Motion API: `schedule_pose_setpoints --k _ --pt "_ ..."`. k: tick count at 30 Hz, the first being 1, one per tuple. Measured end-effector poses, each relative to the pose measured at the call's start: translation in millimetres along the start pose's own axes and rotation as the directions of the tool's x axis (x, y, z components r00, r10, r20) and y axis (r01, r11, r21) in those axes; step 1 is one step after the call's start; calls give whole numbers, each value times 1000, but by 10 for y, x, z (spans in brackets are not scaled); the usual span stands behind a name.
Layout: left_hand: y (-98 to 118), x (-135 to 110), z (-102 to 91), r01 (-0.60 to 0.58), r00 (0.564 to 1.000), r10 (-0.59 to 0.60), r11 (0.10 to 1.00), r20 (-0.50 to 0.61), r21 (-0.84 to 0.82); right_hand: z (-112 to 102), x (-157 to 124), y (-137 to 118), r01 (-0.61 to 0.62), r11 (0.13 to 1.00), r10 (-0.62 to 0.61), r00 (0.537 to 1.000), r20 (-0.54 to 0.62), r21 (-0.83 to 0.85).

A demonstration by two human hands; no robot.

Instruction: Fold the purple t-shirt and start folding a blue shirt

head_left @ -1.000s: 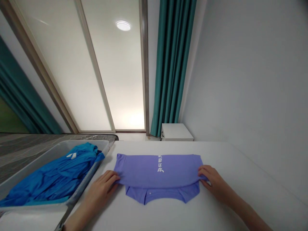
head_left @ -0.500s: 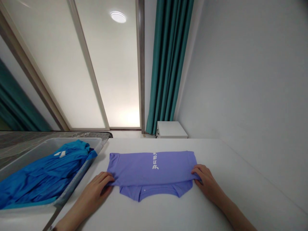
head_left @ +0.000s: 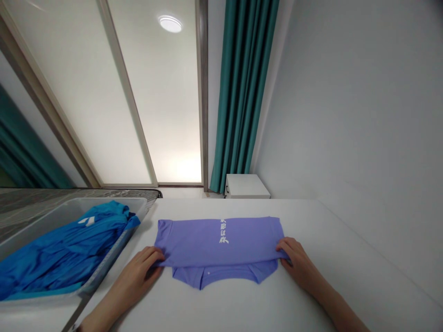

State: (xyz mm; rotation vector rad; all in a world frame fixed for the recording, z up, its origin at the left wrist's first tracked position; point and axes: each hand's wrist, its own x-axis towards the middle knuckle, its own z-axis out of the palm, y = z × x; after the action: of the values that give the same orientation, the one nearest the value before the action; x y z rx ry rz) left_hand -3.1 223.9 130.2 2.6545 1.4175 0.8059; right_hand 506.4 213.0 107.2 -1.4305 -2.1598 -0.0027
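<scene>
A purple T-shirt (head_left: 194,242) with white lettering lies folded over on the white table (head_left: 221,309), its collar and shoulders showing below the folded edge on the near side. My left hand (head_left: 145,269) pinches the near left corner of the fold, fingers on top and thumb tucked toward the edge. At the near right corner, my right hand (head_left: 294,258) grips the cloth the same way, with the fingertips over the fabric. The shirt looks flat, with slight creases by the left corner.
To the left stands a light plastic bin (head_left: 138,205) holding blue clothing (head_left: 69,251) with a white logo. Beyond the table are a small white cabinet (head_left: 245,185), a green curtain (head_left: 242,92) and frosted sliding doors (head_left: 162,106). A grey wall (head_left: 356,101) runs along the right.
</scene>
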Motion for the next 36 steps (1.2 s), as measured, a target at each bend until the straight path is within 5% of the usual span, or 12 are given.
schedule_pose_setpoints --k 26,36 --pt "171 76 -161 2 999 -1 1000 48 -8 -71 35 -83 16 999 -14 999 -48 50" --pt "268 99 -115 -75 996 69 989 49 127 -51 -60 -7 52 999 -52 998 -21 -10"
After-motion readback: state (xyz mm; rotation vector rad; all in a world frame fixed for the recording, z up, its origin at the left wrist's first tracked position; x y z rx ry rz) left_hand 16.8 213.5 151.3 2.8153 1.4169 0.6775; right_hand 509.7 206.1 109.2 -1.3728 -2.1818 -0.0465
